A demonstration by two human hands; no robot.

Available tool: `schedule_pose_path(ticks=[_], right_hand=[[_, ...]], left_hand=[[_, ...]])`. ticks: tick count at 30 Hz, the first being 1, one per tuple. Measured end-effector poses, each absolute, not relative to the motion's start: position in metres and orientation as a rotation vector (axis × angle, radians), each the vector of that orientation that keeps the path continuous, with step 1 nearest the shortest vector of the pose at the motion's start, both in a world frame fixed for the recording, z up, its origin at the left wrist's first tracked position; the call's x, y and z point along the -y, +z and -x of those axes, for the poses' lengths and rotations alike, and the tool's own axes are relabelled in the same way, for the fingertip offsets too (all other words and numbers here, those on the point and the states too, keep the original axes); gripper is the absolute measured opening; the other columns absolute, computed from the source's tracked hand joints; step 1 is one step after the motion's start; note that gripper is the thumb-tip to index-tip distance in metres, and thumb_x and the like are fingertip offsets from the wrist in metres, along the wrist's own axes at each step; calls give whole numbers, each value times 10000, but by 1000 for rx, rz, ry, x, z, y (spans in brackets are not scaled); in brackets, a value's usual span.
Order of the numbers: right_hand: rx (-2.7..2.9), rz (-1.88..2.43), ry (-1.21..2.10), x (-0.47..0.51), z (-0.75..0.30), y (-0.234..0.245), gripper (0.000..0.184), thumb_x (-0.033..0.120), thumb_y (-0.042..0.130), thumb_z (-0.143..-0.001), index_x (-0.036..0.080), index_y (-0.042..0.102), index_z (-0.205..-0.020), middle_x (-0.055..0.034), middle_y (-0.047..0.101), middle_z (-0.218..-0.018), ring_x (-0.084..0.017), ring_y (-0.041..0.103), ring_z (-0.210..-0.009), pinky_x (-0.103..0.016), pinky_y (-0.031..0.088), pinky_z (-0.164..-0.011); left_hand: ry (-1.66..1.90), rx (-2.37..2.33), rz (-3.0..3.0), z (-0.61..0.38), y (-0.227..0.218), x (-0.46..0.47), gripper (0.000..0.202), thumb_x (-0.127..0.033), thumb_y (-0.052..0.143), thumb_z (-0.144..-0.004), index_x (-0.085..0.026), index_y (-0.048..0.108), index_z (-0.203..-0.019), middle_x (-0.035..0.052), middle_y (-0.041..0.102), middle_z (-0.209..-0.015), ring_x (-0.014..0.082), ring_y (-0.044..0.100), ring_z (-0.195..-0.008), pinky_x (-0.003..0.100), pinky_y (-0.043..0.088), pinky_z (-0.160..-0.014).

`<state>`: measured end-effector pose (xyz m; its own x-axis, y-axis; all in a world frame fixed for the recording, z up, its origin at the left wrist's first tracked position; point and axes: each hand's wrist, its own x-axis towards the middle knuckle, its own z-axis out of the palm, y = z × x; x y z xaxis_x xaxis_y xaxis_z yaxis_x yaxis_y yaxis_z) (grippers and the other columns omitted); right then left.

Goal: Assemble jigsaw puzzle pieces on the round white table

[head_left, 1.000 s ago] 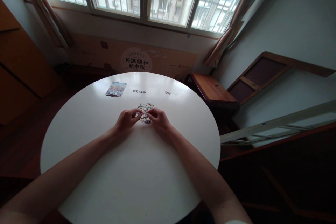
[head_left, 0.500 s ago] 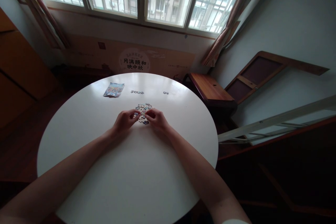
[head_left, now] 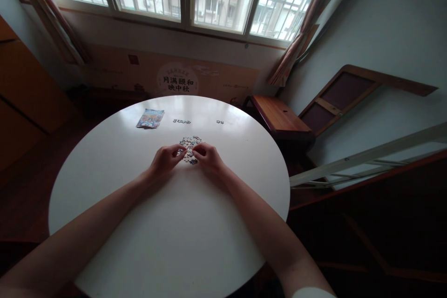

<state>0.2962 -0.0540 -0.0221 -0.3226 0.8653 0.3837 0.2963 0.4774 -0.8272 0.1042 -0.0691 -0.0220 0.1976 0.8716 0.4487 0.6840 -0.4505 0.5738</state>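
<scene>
A loose heap of small jigsaw pieces [head_left: 191, 140] lies on the white round table [head_left: 174, 223], mixed pale and dark blue. Over its left side is my left hand [head_left: 166, 157], thumb and forefinger pinched together. My right hand [head_left: 208, 156] faces it from the right, also in a pinch. The two sets of fingertips are a small gap apart above the heap. Whatever is between the fingers is too small to make out. One dark blue piece [head_left: 193, 161] shows at the near edge of the heap, between the hands.
Beyond the heap lie a short row of joined pieces [head_left: 182, 121] and a smaller cluster [head_left: 220, 122]. A colourful printed packet or sheet [head_left: 150, 118] rests at the far left of the table. Behind the table's right edge stands a wooden stool or bench [head_left: 279, 114].
The view has shifted slightly. Both hands keep their pinched pose over the heap, with at most a tiny movement of the fingertips.
</scene>
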Motion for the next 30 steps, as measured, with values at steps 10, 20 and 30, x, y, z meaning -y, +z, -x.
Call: schedule_pose_path(ticks=[10,20,30], right_hand=[[1845,969,839,54,-296,-22,158,298,586,-784,154,650,-800,-13,618,-713,-110,517,-635,-232,419,-601],[1818,952,873,52,-296,-26,169,307,597,-775,151,648,-814,-6,599,-693,-95,494,-600,-219,405,-565],[1863,982,826,52,-297,-24,143,285,598,-780,154,651,-802,-12,616,-719,-107,522,-641,-225,422,-604]], left_hand=[[1117,-1482,-2206,-104,-22,69,296,-415,556,-824,-165,710,-858,-68,356,-481,77,313,-460,205,265,-495],[1115,-1410,-2209,-105,-21,70,259,-389,558,-826,-160,680,-819,-76,327,-493,73,307,-460,202,264,-491],[1114,-1420,-2212,-106,-22,70,260,-387,550,-828,-160,675,-815,-74,337,-490,72,310,-456,200,263,-490]])
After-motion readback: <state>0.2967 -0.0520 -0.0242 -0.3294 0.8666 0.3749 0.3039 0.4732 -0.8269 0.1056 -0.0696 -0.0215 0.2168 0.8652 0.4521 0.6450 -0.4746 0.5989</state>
